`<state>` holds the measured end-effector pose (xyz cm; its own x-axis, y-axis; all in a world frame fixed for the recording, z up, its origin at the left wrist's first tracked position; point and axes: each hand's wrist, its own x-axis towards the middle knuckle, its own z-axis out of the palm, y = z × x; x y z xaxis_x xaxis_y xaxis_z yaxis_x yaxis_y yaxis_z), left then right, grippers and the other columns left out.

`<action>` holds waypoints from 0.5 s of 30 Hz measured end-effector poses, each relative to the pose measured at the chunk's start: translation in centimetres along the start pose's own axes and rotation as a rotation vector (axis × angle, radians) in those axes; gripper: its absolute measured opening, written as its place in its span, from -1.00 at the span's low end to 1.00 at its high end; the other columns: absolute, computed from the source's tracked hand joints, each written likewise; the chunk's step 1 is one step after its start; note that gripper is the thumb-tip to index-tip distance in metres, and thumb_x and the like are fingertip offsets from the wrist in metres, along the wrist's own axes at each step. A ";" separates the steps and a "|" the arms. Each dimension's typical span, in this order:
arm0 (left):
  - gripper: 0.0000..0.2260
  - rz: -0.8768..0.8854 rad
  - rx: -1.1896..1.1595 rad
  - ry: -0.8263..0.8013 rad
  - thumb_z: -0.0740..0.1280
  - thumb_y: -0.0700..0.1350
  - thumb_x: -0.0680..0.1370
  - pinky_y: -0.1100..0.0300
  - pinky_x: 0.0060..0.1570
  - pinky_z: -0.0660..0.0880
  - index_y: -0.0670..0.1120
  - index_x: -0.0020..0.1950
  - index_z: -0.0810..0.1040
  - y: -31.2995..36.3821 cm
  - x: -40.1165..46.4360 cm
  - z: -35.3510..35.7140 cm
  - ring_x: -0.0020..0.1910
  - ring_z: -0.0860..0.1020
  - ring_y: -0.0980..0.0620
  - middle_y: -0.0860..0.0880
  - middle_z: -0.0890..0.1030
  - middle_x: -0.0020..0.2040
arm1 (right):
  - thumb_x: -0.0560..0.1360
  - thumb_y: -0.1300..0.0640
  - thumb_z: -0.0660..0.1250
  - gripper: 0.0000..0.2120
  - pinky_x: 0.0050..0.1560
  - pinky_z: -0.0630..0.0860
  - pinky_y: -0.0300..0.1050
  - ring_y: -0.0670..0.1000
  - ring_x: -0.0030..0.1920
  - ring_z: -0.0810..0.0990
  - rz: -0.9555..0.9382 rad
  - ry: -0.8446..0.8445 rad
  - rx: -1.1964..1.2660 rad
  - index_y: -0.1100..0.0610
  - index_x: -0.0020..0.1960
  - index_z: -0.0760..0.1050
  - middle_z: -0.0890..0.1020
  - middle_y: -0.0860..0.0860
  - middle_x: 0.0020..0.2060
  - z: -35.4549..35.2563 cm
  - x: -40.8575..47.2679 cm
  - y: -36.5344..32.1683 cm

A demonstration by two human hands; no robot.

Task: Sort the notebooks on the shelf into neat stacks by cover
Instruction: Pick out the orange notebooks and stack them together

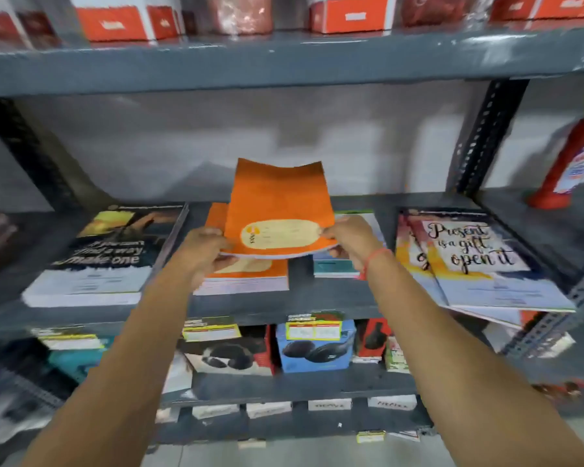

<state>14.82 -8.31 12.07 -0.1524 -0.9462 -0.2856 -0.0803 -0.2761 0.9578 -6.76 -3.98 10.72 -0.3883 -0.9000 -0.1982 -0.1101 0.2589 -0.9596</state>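
Observation:
An orange notebook with a cream oval label is held tilted above the middle of the grey shelf. My left hand grips its left edge and my right hand grips its right edge. Directly beneath lies a stack of orange notebooks. Left of that sits a thick stack with a dark "make one" cover. A small stack with a teal edge lies behind my right hand, mostly hidden. At the right, notebooks with a "Present is a gift" cover lie fanned and askew.
The shelf above holds red and white boxes. A red bottle stands on the neighbouring shelf at the right. Headphone boxes fill the shelf below. Perforated uprights frame the bay.

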 end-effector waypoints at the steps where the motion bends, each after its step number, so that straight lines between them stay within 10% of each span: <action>1: -0.77 -0.023 0.025 -0.013 0.20 -0.42 0.50 0.35 -0.47 0.56 -0.16 -0.29 0.40 -0.6 -0.2 -2.0 -0.30 0.47 0.04 -0.08 0.49 -0.25 | 0.41 0.29 0.34 -0.87 -0.58 0.39 -0.28 -0.03 -0.49 0.41 0.008 -0.021 -0.019 0.17 -0.28 0.45 0.48 0.07 -0.40 2.0 -0.1 0.2; 6: -0.82 -0.114 0.143 0.007 0.21 -0.40 0.50 0.17 -0.06 0.53 -0.20 -0.26 0.43 -3.6 1.5 -7.7 -0.02 0.52 -0.07 -0.19 0.53 0.00 | 0.42 0.21 0.36 -0.74 -0.36 0.50 -0.15 0.01 -0.38 0.46 0.080 -0.020 -0.145 0.14 -0.35 0.32 0.46 0.05 -0.33 8.2 -0.6 2.0; 15: -0.89 0.004 1.037 0.015 0.33 -0.18 0.43 0.13 -0.34 0.45 -0.20 -0.26 0.48 -4.3 3.3 -9.1 -0.32 0.47 -0.06 -0.11 0.47 -0.34 | 0.44 -0.18 0.26 -0.63 -0.14 0.40 -0.08 0.13 -0.10 0.54 0.029 -0.019 -0.920 0.15 -0.11 0.40 0.53 0.08 -0.17 9.3 -2.5 3.0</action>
<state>23.59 -11.77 7.35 -0.1425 -0.9507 -0.2755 -0.8893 0.0008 0.4573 2.39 -4.25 6.52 -0.3879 -0.8923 -0.2308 -0.7881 0.4510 -0.4189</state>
